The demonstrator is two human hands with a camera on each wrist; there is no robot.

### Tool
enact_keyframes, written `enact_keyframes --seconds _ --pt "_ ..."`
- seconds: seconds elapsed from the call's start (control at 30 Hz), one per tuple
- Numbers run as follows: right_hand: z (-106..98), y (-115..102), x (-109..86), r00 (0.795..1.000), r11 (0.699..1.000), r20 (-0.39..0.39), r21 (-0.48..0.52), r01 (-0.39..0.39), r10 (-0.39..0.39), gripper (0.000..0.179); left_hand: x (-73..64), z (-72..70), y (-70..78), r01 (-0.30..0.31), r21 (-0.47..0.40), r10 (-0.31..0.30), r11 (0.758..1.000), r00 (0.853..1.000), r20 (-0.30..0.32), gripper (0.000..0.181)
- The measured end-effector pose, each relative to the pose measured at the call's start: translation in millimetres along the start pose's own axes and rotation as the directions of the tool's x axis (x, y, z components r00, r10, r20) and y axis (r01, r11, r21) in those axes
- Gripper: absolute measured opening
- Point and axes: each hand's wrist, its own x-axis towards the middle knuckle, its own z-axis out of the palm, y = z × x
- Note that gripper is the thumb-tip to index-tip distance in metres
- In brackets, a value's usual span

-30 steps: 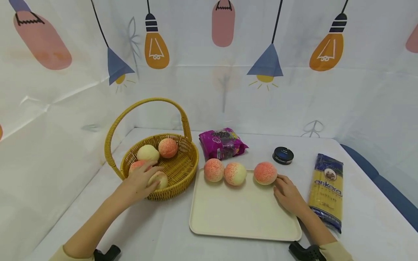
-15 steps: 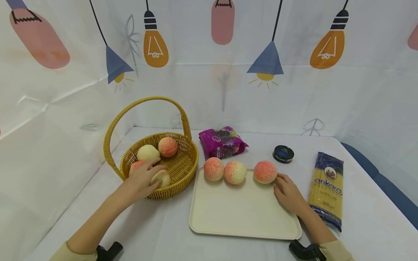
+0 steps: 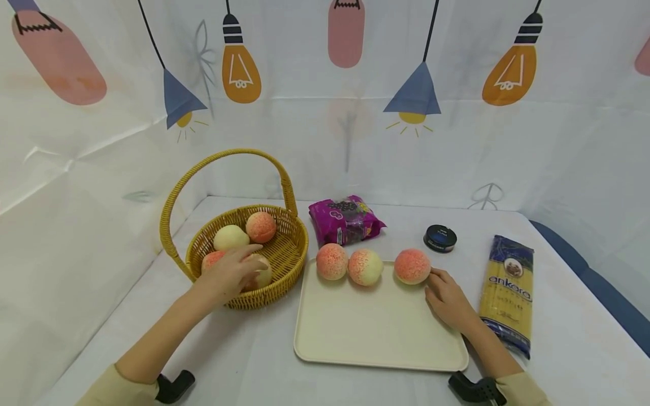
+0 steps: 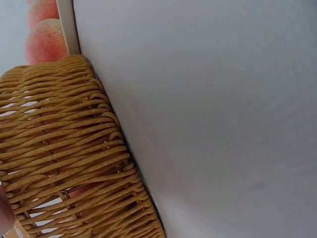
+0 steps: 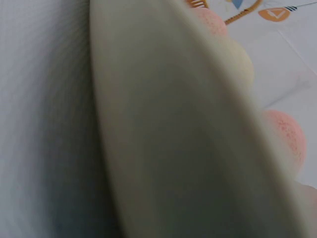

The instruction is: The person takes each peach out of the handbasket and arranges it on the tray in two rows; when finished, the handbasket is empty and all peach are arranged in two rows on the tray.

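Observation:
In the head view, my left hand [image 3: 223,278] reaches over the near rim of a yellow wicker basket [image 3: 286,290] and holds a pale cream peach [image 3: 263,273] between thumb and fingers. Beside it in the basket are a pink peach [image 3: 210,260], partly hidden by the hand, a cream peach [image 3: 231,237] and an orange-pink peach [image 3: 261,227]. My right hand [image 3: 448,300] rests at the right side of a cream tray [image 3: 376,327], its fingertips against a pink peach [image 3: 412,266]. Two more peaches, a pink one [image 3: 332,261] and a two-toned one [image 3: 365,267], sit along the tray's far edge.
A purple snack packet [image 3: 346,220] lies behind the tray. Farther right are a black tuna can [image 3: 440,238] and a blue-and-yellow pasta packet [image 3: 508,296]. The basket's tall handle [image 3: 244,151] arches above its bowl. A blue chair [image 3: 594,279] stands beyond the table's right edge.
My left hand and the pale cream peach have shifted to the right and slightly up inside the basket. The right hand and the peaches on the tray stay in place.

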Motion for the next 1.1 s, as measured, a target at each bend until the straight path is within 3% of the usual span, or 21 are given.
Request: enact_keyframes --seconds 0.23,0.4,0.63,0.83,1.1 --pt "-0.2 -0.2 -0.2 1.000 1.000 -0.007 -0.001 0.014 -0.014 0.036 2.3 0.0 -4.0 -0.040 0.002 0.040 0.999 0.998 0.042 0.023" --pt "0.5 0.3 0.5 1.000 1.000 -0.012 -0.003 0.017 -0.017 0.036 6.4 0.8 -8.9 -0.059 -0.014 0.060 0.998 0.996 0.070 0.031" --pt "0.1 -0.3 0.4 1.000 1.000 -0.011 -0.003 0.016 -0.016 0.036 7.7 7.5 -19.3 -0.129 -0.042 0.131 0.991 0.990 0.054 0.046" --pt "0.9 1.1 -0.3 1.000 1.000 -0.003 -0.002 0.006 -0.006 0.037 9.7 13.9 -27.3 -0.114 -0.052 0.120 0.992 0.985 0.124 0.056" --pt "0.7 1.2 -0.2 1.000 1.000 -0.009 0.007 0.013 -0.012 0.037 15.7 23.9 -34.8 -0.193 0.004 0.192 0.981 0.979 0.069 0.051"
